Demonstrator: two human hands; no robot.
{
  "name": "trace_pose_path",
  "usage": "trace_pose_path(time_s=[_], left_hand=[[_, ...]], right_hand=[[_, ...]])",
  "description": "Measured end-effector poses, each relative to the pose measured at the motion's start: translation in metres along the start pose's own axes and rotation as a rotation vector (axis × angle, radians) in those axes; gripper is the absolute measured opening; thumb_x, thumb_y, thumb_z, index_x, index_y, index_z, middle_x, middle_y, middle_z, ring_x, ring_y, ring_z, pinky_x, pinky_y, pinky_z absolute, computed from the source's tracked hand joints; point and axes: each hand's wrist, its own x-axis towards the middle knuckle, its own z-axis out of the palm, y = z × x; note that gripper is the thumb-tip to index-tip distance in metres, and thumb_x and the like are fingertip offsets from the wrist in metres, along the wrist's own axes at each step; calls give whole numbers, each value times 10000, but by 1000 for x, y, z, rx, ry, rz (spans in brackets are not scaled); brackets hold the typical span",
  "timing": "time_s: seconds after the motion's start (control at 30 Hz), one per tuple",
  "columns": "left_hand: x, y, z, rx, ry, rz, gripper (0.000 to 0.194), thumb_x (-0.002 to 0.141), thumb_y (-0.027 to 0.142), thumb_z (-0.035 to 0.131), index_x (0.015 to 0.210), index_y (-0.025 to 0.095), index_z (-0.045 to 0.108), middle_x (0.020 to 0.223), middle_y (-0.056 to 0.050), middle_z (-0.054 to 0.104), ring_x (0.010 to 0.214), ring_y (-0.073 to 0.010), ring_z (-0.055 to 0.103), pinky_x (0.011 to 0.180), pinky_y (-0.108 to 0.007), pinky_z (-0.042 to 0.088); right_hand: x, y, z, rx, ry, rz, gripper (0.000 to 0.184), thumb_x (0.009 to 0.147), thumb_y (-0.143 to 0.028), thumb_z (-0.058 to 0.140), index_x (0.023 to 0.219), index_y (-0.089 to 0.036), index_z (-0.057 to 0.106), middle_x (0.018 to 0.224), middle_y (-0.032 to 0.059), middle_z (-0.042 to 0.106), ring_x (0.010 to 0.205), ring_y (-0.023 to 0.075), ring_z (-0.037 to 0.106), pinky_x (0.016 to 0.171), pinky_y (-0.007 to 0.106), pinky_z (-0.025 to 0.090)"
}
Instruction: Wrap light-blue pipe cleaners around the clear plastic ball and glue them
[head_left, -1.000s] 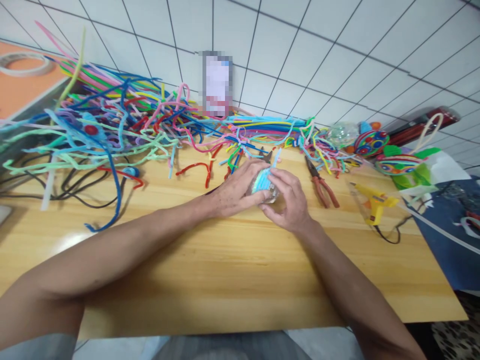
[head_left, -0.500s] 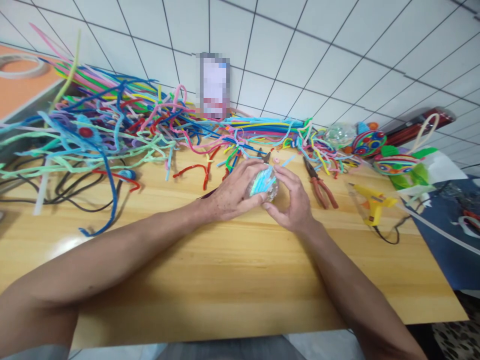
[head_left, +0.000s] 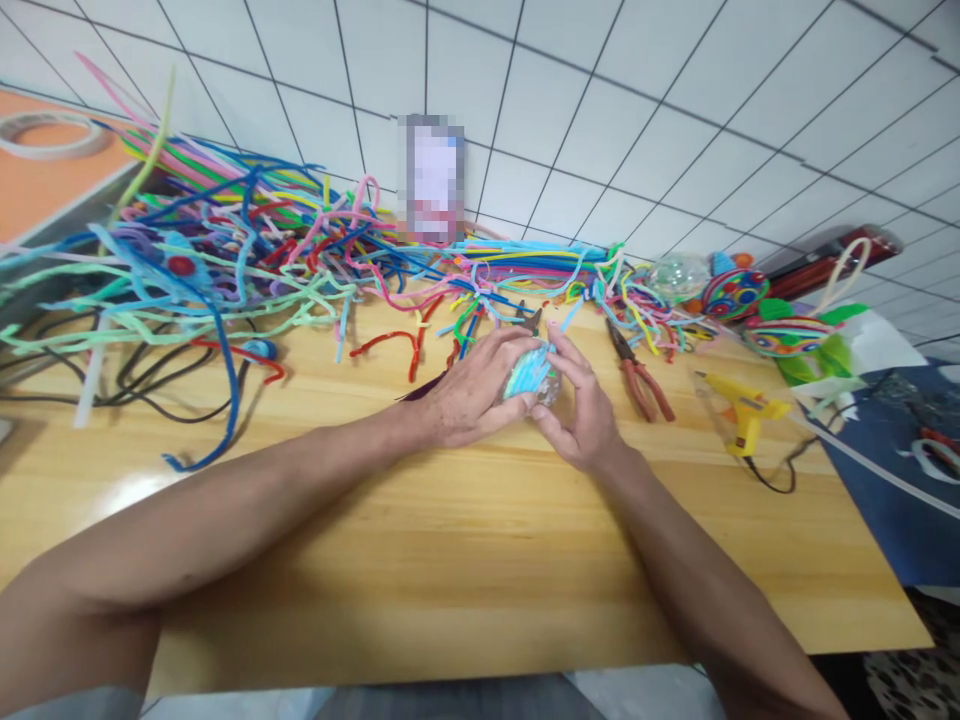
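Note:
Between my two hands is a clear plastic ball (head_left: 531, 374) with light blue and green pipe cleaner strips across its face. My left hand (head_left: 480, 388) wraps around its left side, fingers over the top and thumb along the bottom. From the right, my right hand (head_left: 581, 400) grips the ball's edge, with its fingers at the upper rim and its thumb lower down. Part of the ball is hidden by the fingers. Just beyond the hands lie dark-tipped pliers (head_left: 531, 318), mostly covered. A short light blue pipe cleaner piece (head_left: 572, 314) rests near my right fingertips.
A tangled heap of pipe cleaners (head_left: 247, 240) fills the back left, above black cables (head_left: 150, 380). Red-handled pliers (head_left: 637, 375) and a yellow glue gun (head_left: 742, 410) lie to the right. Decorated balls (head_left: 735, 293) stand behind them. A phone (head_left: 435, 180) leans against the tiled wall.
The view has shifted slightly. Both hands keep hold of the ball, and my right fingers sit a little further over its upper edge.

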Motion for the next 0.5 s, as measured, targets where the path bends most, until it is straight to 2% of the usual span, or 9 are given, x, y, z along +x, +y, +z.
trace_pose_path(time_s=[0.23, 0.5], left_hand=[[3, 7, -2, -58, 11, -70, 483, 1105, 444, 524, 1539, 241, 456, 1537, -189, 573, 1477, -337, 549, 1255, -615, 477], [4, 5, -1, -29, 91, -40, 437, 1096, 421, 551, 1489, 237, 494, 1478, -179, 593, 1439, -313, 562, 1227, -576, 495]], right_hand=[[-1, -3, 4, -48, -27, -30, 706, 1076, -354, 597, 1722, -297, 317, 1813, 156, 386, 1652, 374, 441, 1253, 686, 525], [-1, -2, 3, -105, 4, -39, 794, 1033, -322, 670, 1740, -253, 317, 1749, 191, 481, 1616, 377, 497, 1238, 662, 551]])
